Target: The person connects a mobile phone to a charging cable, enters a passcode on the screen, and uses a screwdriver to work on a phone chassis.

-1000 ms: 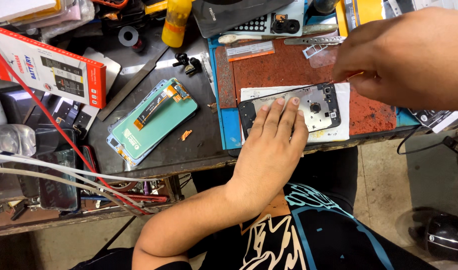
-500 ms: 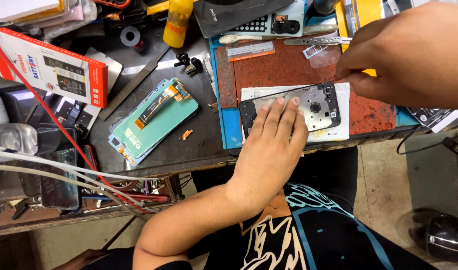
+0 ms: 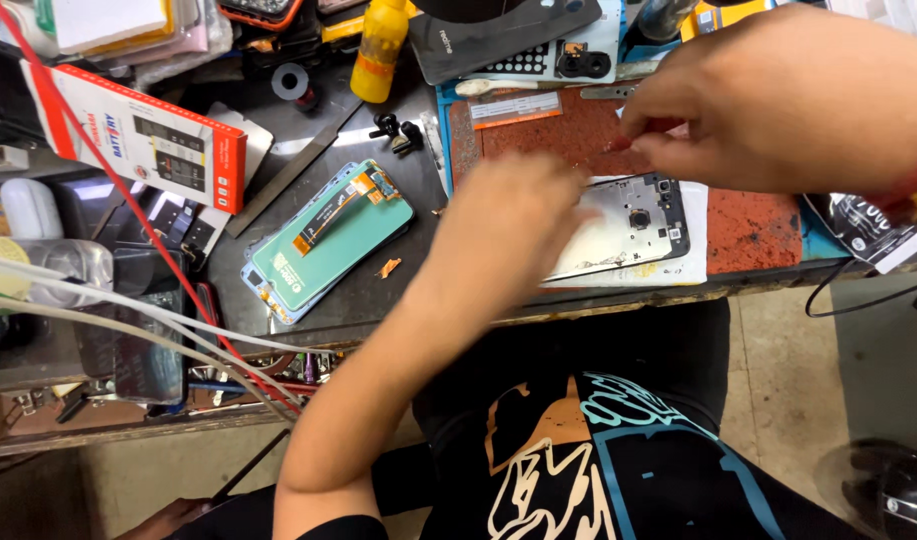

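Observation:
An opened phone frame (image 3: pixel 638 228) with a black rim and pale inside lies on white paper on a rust-red work mat (image 3: pixel 753 225). My left hand (image 3: pixel 508 225) is blurred and covers the frame's left end, fingers curled down on it. My right hand (image 3: pixel 778 100) hovers over the mat just above the frame's far edge. Its fingertips are pinched together, and whether anything small is between them is not visible. A teal phone screen panel (image 3: pixel 328 240) with an orange flex cable lies face down to the left of my left hand.
A red and white box (image 3: pixel 148 140) lies at the left, with a yellow bottle (image 3: pixel 380 45) and a dark phone back cover (image 3: pixel 508 35) at the back. White cables (image 3: pixel 108 310) and a red cable cross the left edge. A black packet (image 3: pixel 868 235) sits at the right.
My left hand has lifted from lying flat on the frame and shifted left, now blurred. My right hand has moved in lower over the mat; the thin tool it held is no longer visible.

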